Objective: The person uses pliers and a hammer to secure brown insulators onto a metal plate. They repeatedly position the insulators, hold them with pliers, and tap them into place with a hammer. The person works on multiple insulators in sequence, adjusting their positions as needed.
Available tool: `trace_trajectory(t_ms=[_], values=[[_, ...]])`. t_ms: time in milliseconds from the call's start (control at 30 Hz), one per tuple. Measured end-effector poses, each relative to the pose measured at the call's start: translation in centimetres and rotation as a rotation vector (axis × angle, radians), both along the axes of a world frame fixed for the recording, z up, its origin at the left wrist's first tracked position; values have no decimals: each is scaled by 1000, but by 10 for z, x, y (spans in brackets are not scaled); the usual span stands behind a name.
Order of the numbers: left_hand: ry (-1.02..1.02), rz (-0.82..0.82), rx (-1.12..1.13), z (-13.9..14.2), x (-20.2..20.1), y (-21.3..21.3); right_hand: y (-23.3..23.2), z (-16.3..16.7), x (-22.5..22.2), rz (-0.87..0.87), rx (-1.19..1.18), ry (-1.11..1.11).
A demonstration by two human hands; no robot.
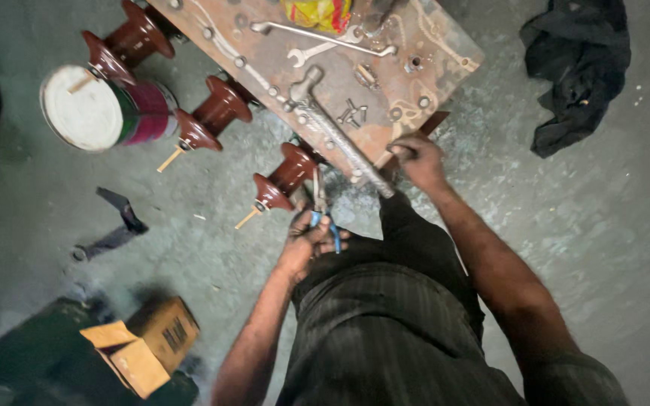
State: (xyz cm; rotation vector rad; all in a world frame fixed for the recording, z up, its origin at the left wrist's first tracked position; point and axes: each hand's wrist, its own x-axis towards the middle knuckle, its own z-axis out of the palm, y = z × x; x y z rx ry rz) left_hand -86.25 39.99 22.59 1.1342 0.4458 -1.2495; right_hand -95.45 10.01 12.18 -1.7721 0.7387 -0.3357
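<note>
A paint tin (88,109) stands on the floor, out of the way. Three brown insulators (216,116) stick out from the left edge of the rusty bench (445,45). The left hand (306,240) closes its grip on blue-handled pliers (323,214), jaws up toward the nearest insulator. The right hand (417,159) clamps the near corner, probably to steady it. Wrenches (325,41) lie on top.

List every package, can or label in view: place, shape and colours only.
Cardboard box: lower left on the floor, brown, flaps open, dark printed patch on one side.
Paint can: upper left, lying on its side, round white lid, green and magenta label.
Crumpled wrapper: top edge on the rusty plate, yellow and red.
</note>
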Motion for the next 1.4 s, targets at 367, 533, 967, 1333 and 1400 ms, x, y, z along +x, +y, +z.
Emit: trace_trajectory(t_ms=[367, 533, 967, 1333, 1400], values=[[26, 174, 4, 1, -112, -62, -39, -8, -4, 307, 32, -16], [-38, 236, -22, -22, -131, -72, -50, -27, -16, 461, 525, -41], [-84, 90, -67, -68, -148, -125, -73, -32, 10, 559, 411, 308], [-51, 281, -191, -137, -174, -186, -89, -15, 42, 814, 284, 205], [-132, 265, -191, -149, -178, -190, -85, -9, 42, 863, 52, 121]])
